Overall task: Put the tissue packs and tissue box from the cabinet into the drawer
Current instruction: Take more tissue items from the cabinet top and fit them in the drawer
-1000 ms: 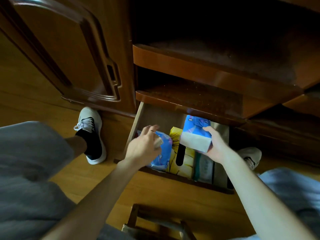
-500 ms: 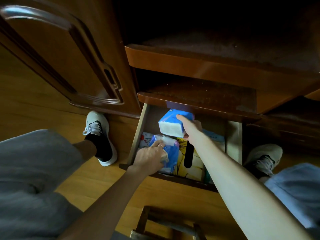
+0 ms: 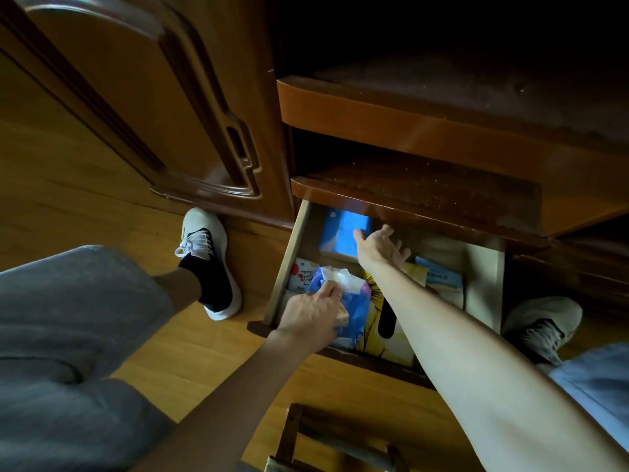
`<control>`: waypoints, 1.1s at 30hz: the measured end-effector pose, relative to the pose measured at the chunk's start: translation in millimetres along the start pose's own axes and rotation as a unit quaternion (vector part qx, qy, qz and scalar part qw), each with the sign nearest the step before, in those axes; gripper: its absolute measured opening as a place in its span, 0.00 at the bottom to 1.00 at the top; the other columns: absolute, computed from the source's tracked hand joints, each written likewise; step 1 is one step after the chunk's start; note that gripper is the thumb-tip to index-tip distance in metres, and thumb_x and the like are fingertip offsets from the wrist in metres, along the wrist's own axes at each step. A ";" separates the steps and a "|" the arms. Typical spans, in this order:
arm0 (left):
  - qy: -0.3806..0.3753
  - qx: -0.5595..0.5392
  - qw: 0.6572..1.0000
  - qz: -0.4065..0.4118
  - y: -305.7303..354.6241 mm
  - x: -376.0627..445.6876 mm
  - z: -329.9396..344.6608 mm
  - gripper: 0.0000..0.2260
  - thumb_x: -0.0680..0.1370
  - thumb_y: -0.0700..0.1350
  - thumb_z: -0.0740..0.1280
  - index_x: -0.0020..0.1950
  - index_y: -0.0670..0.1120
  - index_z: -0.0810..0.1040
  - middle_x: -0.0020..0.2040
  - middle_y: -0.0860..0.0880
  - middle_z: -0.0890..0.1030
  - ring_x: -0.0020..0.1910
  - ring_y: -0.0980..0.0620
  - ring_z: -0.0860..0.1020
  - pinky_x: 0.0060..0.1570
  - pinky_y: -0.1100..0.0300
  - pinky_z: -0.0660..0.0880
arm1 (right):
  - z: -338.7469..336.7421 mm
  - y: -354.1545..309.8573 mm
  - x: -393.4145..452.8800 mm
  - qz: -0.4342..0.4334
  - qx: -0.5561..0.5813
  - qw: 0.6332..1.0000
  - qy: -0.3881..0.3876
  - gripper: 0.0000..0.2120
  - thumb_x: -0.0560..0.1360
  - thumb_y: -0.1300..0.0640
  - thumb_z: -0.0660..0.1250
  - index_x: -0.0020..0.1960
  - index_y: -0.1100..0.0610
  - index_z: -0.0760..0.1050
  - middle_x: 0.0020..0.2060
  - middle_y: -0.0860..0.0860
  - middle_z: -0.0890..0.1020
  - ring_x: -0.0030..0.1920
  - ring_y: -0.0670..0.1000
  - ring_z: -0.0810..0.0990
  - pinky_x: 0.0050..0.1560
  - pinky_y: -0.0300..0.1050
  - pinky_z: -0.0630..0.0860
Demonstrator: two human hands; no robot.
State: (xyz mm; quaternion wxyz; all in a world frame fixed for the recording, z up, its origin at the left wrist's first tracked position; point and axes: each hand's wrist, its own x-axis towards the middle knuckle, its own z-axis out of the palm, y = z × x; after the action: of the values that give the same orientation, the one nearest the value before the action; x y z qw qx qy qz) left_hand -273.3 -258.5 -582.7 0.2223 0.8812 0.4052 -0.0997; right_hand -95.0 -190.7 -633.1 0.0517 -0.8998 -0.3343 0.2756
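- Head view: the pulled-out wooden drawer (image 3: pixel 485 277) holds 1 bright blue rectangular tissue pack (image 3: pixel 342 235) at its back left, long axis running front to back.
- The right hand (image 3: pixel 381 248) hovers beside it, fingers spread, empty.
- The left hand (image 3: pixel 315 316) pinches a crumpled blue plastic tissue pack (image 3: pixel 355 310) near the front.

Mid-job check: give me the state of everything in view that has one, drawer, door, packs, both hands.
drawer: pulled open, holding several items
cabinet door: swung open
blue tissue pack: lying at the drawer's back, released
right hand: open, fingers spread, just beside the blue tissue pack
left hand: closed on a blue plastic pack
blue plastic pack: held at the drawer's front left
yellow tissue box: lying in the drawer
cabinet shelves: nothing visible on them
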 end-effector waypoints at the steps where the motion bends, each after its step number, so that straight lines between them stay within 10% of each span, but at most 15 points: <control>1: -0.002 0.002 1.000 0.000 0.4 0.0 -0.3 0.31 0.75 0.53 0.73 0.73 0.47 0.64 0.69 0.51 0.69 0.55 0.48 0.82 0.46 0.55 0.79 | 0.9 4.2 2.0 0.006 -0.008 1.000 0.000 0.31 0.83 0.40 0.55 0.76 0.62 0.60 0.68 0.59 0.77 0.72 0.61 0.68 0.73 0.59 0.57; 17: -0.020 -0.018 1.000 -0.013 0.6 -0.6 0.0 0.32 0.76 0.51 0.72 0.75 0.46 0.61 0.71 0.49 0.65 0.55 0.45 0.81 0.45 0.53 0.80 | 19.9 -31.9 39.9 -0.134 -0.037 0.983 -0.117 0.51 0.69 0.37 0.76 0.82 0.52 0.54 0.79 0.57 0.64 0.79 0.63 0.62 0.77 0.64 0.60; 33: -0.009 -0.148 0.989 -0.026 -14.6 1.9 3.7 0.30 0.73 0.54 0.73 0.72 0.50 0.68 0.70 0.55 0.69 0.52 0.46 0.82 0.44 0.56 0.75 | -5.4 -11.7 8.0 -0.186 -0.215 0.953 -0.105 0.57 0.69 0.23 0.65 0.84 0.49 0.41 0.84 0.55 0.50 0.83 0.59 0.47 0.79 0.62 0.44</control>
State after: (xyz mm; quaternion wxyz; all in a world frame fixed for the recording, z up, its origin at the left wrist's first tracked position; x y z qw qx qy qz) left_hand -283.1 -250.6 -591.2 0.3515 0.8269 0.4358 -0.0521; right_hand -93.9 -176.2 -629.0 -0.1282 -0.7776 -0.5502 0.2760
